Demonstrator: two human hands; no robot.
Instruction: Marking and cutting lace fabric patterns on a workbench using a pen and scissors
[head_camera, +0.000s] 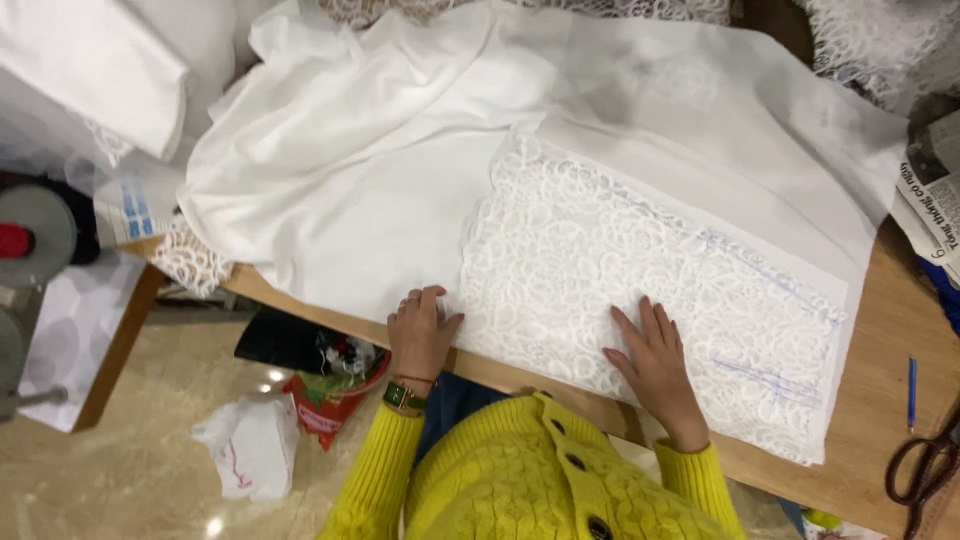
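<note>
Lace panel (640, 300) lies flat on the white fabric (370, 190) spread over the wooden bench (880, 420), its near edge running along the bench's front edge, and both hands hold nothing: the left hand (422, 335) rests with fingers loosely curled on the panel's left edge, the right hand (655, 362) is pressed flat, fingers spread, on the lace. Since the smooth fabric underneath is bunched and hangs off the bench at the left, its weight could drag the layers out of line. Uneven pressure could likewise stretch or skew the open lace and shift its blue chalk lines (770, 270).
</note>
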